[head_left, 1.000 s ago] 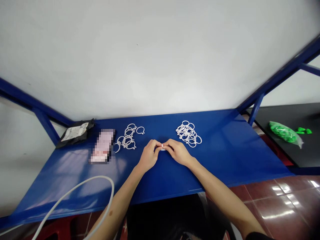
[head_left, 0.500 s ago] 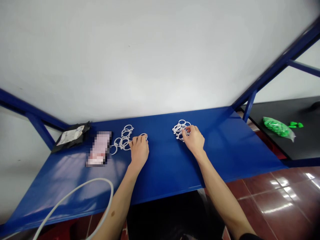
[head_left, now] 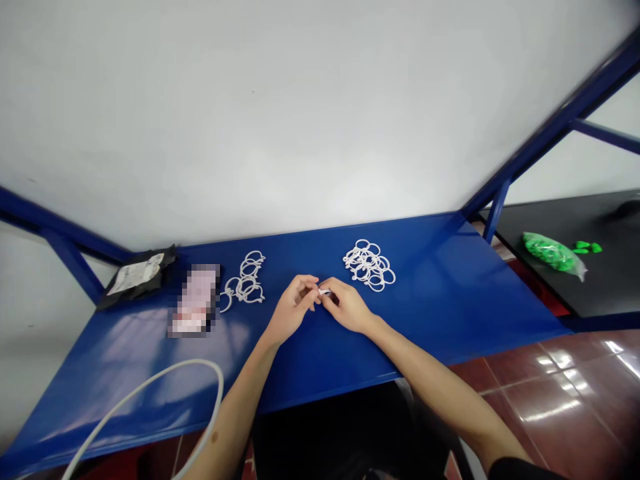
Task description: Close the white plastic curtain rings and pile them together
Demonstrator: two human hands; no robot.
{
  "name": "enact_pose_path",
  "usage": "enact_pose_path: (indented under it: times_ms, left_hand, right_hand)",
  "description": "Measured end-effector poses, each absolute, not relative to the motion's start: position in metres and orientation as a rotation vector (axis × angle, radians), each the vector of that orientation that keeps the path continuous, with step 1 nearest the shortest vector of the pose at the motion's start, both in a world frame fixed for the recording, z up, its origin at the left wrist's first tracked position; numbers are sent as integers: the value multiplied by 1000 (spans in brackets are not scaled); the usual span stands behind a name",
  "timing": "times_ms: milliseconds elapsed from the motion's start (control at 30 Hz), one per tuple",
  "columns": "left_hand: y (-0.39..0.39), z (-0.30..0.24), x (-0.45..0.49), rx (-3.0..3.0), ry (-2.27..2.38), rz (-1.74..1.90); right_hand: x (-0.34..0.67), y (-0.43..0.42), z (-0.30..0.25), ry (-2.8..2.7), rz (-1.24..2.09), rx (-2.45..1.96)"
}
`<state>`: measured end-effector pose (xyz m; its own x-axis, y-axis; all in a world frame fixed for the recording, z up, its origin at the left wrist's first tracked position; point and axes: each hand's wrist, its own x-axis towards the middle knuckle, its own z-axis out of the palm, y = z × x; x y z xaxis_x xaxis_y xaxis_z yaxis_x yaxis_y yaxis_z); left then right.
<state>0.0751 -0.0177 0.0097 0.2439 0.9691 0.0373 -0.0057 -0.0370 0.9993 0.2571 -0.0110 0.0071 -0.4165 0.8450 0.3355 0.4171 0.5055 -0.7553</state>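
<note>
In the head view, my left hand (head_left: 295, 308) and my right hand (head_left: 349, 307) meet fingertip to fingertip above the middle of the blue table (head_left: 320, 363). Both are closed in a pinch on a white ring (head_left: 325, 291), mostly hidden by the fingers. To the right and farther back lies a heap of thin white rings (head_left: 370, 265), each with a small knob and overlapping its neighbours. A looser group of similar white rings (head_left: 249, 288) rests left of my left hand.
A pixelated flat pinkish object (head_left: 196, 297) and a black package with a white label (head_left: 137, 275) lie at the left. A white cable loop (head_left: 150, 380) crosses the front left. On a dark table at right sits a bag of green pieces (head_left: 553, 255). Blue frame bars flank the table.
My left hand has moved right, away from the left group of rings. My right hand has left the right heap and come left and nearer, so both now meet in the middle.
</note>
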Motion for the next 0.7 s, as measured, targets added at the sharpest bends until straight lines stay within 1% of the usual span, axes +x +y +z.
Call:
enact_pose_path:
  times_ms: [167,333,433,700]
  left_hand:
    - [-17,11,77,1206,1025,1143]
    - [-17,10,78,1180,1071,1115]
    - [-16,6,77,1219,1110,1103]
    - [-18,7,76,1484,1260,1028]
  right_hand:
    - [256,-10,6,-1850,963,-1110]
    - [259,-7,7,-1613,1208,-1096]
    - [258,-7,8,-1581,1230,-1092]
    - [259,-9,9,-1719,1188,-1121]
